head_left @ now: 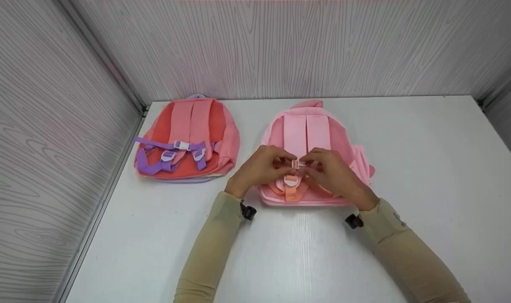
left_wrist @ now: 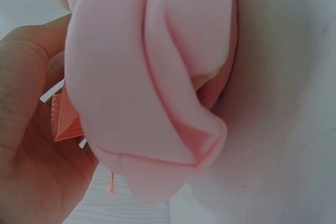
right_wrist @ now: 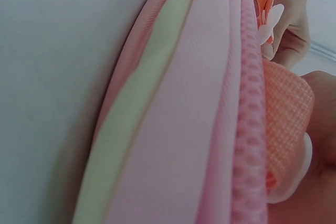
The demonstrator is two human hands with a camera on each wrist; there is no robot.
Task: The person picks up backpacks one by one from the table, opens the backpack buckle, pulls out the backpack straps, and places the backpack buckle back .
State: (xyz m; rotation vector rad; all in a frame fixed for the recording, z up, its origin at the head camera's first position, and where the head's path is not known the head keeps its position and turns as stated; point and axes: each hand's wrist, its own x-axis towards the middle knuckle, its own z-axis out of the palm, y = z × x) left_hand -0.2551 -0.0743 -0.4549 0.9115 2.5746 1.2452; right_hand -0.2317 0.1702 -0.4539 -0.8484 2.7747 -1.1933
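A pink backpack (head_left: 295,130) lies straps-up on the white table, its lower half under both hands. Over the shoulder straps, the left hand (head_left: 261,166) pinches a small white buckle (head_left: 295,164) threaded with orange webbing. From the other side the right hand (head_left: 333,174) pinches the buckle's right end; whether its two halves are joined cannot be made out. Just below sits a white strap adjuster (head_left: 291,181) on an orange strap. In the left wrist view the pink fabric (left_wrist: 115,77) covers most of the fingers. The right wrist view shows an orange strap (right_wrist: 289,111) near the right hand.
To the left lies a coral backpack (head_left: 181,126) with purple straps (head_left: 152,166) and white buckles, also straps-up. Grey wood-grain walls (head_left: 255,50) rise behind the table (head_left: 427,168) and at the left and right.
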